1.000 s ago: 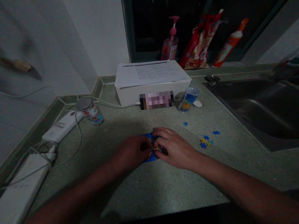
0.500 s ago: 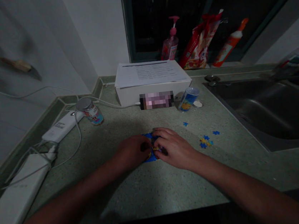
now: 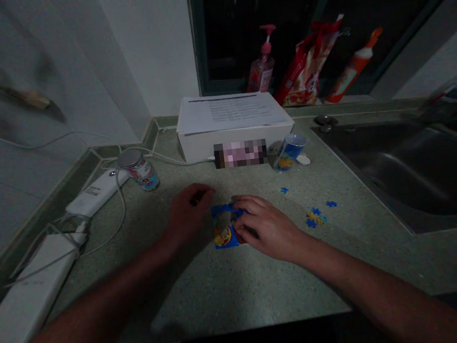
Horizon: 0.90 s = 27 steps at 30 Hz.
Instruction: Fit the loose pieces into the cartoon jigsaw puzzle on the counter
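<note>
A partly assembled jigsaw puzzle, blue with a yellow figure, lies flat on the counter between my hands. There is a gap in its upper middle where the counter colour shows. My right hand rests on the puzzle's right side, its fingers bent around the pieces and hiding that part. Just off the upper left corner, my left hand is raised with loosely curled fingers, a dark gap between thumb and forefinger and nothing visible in it. Several loose puzzle pieces lie to the right, with a single blue piece farther back.
A blue can stands near its lid, before a white box. At left are a lidded jar, white power strips and cables. A sink is at right. Bottles and a red bag line the windowsill.
My left hand has come off the puzzle, moving up and left, and uncovers its left side with the yellow figure. My right hand has stayed on the right side.
</note>
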### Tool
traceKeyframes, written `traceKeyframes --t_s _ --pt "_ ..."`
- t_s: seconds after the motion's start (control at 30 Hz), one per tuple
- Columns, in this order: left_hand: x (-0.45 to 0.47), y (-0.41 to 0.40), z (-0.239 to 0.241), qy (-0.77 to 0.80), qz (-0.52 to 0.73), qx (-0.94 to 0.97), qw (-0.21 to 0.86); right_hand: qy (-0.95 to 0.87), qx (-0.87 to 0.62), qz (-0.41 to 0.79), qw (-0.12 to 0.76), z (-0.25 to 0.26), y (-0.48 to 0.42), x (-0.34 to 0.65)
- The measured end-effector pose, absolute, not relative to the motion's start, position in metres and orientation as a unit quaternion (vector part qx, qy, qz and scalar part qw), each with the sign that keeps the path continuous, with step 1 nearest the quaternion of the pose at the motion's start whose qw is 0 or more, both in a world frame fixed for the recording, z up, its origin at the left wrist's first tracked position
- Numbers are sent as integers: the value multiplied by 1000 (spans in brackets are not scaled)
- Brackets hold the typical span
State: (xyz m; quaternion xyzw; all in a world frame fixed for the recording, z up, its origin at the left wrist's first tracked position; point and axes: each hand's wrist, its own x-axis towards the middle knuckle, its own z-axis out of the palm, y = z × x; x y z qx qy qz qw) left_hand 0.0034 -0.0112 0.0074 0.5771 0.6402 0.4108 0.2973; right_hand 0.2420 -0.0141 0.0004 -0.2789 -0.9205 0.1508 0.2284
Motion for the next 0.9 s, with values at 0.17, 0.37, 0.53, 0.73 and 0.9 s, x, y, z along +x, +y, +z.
traceKeyframes --t_s 0.17,0.37,0.53,0.73,0.9 --pt "-1 -5 6 639 458 529 319 -935 -230 142 230 2 -15 243" --pt "1 -8 4 630 464 535 318 -939 -224 137 223 3 -16 242" --pt "0 -7 3 627 470 530 322 -939 -234 124 222 0 -17 242" --pt "1 -6 5 635 467 526 320 -941 -232 124 213 -2 -17 240" --pt "0 -4 4 637 467 525 318 -941 -234 123 211 -2 -18 239"
